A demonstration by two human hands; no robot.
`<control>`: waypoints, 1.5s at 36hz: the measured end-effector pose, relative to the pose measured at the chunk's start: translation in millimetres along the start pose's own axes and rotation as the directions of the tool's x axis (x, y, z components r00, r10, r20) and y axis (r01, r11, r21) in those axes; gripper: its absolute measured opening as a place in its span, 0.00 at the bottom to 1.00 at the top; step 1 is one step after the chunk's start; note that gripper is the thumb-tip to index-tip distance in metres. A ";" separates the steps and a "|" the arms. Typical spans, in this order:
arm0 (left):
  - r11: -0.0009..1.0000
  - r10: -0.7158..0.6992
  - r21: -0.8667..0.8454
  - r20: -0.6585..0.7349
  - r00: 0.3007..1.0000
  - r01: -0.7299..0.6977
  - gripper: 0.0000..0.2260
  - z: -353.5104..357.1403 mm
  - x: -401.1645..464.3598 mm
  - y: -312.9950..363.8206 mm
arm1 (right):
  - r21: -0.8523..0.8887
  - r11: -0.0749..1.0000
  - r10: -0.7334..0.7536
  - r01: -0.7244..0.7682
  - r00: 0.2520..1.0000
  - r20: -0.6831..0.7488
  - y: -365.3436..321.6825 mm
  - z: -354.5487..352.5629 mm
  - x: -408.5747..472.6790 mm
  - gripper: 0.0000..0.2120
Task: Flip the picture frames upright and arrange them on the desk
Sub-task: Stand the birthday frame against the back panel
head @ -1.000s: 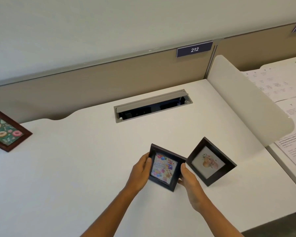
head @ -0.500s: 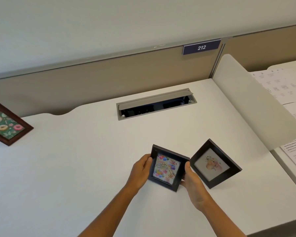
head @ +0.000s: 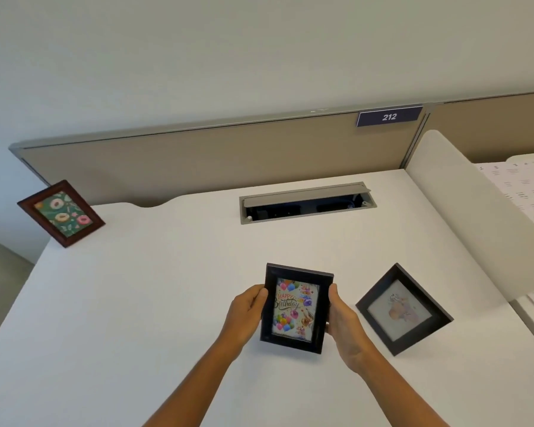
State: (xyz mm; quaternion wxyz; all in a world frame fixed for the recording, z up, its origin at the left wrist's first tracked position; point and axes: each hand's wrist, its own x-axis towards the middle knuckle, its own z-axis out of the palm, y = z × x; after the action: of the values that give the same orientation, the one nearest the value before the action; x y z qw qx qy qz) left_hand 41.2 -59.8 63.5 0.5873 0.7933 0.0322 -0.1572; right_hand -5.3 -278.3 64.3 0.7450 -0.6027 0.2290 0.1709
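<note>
A black frame with a birthday picture stands upright near the middle of the white desk. My left hand grips its left edge and my right hand grips its right edge. A second black frame with a pale picture stands to its right, turned at an angle, apart from my right hand. A brown frame with a doughnut picture stands at the desk's far left corner.
An open cable tray is set into the desk at the back. A beige partition with a "212" label runs behind. A white divider panel borders the right side, with papers beyond it.
The birthday frame has been turned straighter and shifted left, away from the second black frame. Both hands stayed on its edges. The camera view shifted.
</note>
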 end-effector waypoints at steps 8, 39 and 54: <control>1.000 -0.002 -0.007 -0.085 0.996 0.001 0.09 -26.8 -14.7 2.7 | -0.067 0.998 -0.002 0.004 0.999 0.034 -7.9 30.6 8.0 0.27; 0.998 -0.057 -0.036 -0.214 0.975 0.050 0.08 -140.2 114.4 -7.7 | -0.207 0.976 0.079 -0.063 0.994 0.071 -97.8 152.7 150.2 0.37; 0.998 -0.028 0.052 -0.339 0.941 0.048 0.13 -200.0 258.3 4.4 | -0.215 0.977 0.012 0.020 0.989 0.148 -177.1 216.1 288.1 0.39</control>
State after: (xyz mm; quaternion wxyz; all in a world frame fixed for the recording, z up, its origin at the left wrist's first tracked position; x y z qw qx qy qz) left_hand 329.6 92.8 45.4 0.5463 0.8247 0.1430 -0.0312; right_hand 358.9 -111.6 88.3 0.6907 -0.6659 0.1517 0.2377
